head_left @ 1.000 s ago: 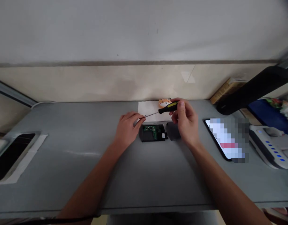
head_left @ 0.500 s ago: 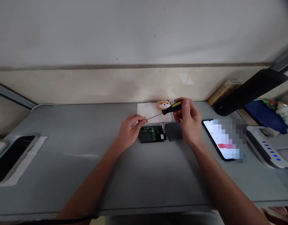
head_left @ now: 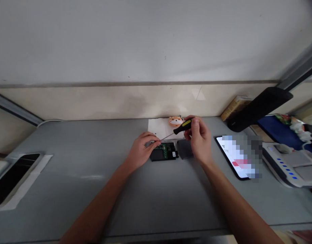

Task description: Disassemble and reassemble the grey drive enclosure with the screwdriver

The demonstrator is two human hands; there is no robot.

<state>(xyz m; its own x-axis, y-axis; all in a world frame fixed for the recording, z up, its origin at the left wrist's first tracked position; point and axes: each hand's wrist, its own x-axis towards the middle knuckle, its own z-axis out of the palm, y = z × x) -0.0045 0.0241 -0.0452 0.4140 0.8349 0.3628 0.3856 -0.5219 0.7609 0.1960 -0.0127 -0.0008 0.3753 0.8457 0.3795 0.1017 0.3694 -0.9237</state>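
"So, where's the screwdriver [head_left: 182, 126]?"

"Above the paper [head_left: 156, 126], at one o'clock from the circuit board [head_left: 166, 151], pinched at its handle by the right hand [head_left: 199, 139]."

"And the left hand [head_left: 142, 149]?"

"Its fingers [head_left: 153, 138] are pressed together at the tip of the shaft [head_left: 168, 136]; anything held there is too small to tell."

"Any advice?"

"Keep the shaft steady, wrists low and close together."

We are working in what looks like a home study rather than a shop: we're seeing a grey desk [head_left: 69, 189] against a painted wall [head_left: 146, 44], holding a smartphone [head_left: 237, 157], a book [head_left: 234, 107] and a dog-faced trinket [head_left: 175, 121], beside a circuit board [head_left: 166, 150] and a screwdriver [head_left: 182, 126].
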